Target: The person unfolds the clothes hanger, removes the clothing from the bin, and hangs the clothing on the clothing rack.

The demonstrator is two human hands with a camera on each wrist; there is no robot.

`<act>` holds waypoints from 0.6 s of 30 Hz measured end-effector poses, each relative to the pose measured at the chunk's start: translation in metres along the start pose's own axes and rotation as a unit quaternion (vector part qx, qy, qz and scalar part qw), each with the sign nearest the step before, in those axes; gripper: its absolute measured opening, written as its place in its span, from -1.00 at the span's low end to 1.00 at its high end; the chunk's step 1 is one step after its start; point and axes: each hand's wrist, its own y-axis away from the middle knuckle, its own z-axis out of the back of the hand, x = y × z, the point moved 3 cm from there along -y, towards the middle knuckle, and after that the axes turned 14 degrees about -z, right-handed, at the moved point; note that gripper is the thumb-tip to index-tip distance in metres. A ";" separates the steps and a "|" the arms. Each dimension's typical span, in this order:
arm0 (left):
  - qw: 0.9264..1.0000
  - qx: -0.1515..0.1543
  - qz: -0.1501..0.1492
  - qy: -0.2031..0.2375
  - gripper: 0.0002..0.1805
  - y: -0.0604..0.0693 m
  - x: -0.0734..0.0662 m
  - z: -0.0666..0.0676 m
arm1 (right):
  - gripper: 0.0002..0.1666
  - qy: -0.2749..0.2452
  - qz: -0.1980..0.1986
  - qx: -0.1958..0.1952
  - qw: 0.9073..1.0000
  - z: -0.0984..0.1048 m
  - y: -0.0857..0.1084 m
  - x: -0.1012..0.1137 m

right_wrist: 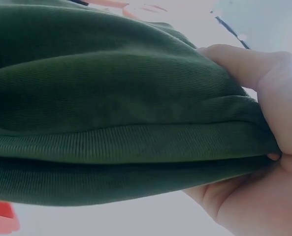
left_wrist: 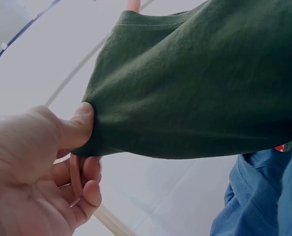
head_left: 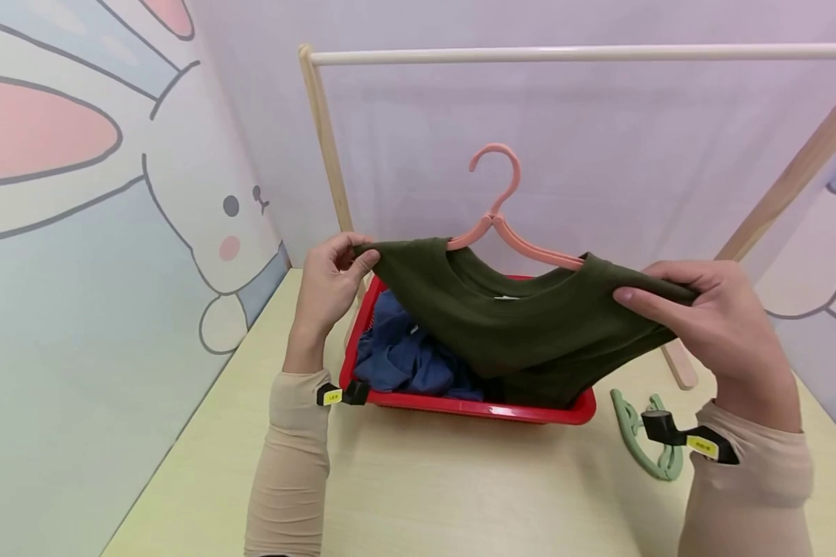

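Note:
A dark green shirt hangs stretched between both hands, its neckline facing me. Out of the neck rises a pink hanger, hook upward, with its arms running inside the shirt. My left hand pinches the shirt's left shoulder between thumb and fingers. In the left wrist view, a pink hanger end pokes out of the cloth against the curled fingers. At the other shoulder, my right hand grips the fabric, thumb in front; the cloth covers most of the hanger there. The shirt's lower part droops into a red basket.
Blue clothing lies in the basket. A folded green hanger rests on the table, right of the basket. Behind stands a rack with a white rod and wooden legs. A wall with a painted rabbit borders the left.

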 end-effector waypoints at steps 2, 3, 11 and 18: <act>1.000 -0.005 0.002 -0.004 -0.76 0.000 0.001 0.001 | -0.94 -0.001 0.000 -0.003 1.000 0.000 0.000 0.000; 1.000 -0.008 0.003 -0.006 -0.75 0.001 0.001 0.001 | -0.94 0.001 -0.001 -0.002 1.000 0.001 0.000 0.001; 1.000 -0.023 0.003 -0.009 -0.82 0.001 0.001 -0.001 | -0.96 0.029 -0.019 0.024 0.999 -0.001 0.002 0.001; 1.000 -0.018 0.002 -0.004 -0.74 0.001 0.003 0.000 | -0.95 0.020 0.007 0.015 1.000 -0.002 -0.001 0.001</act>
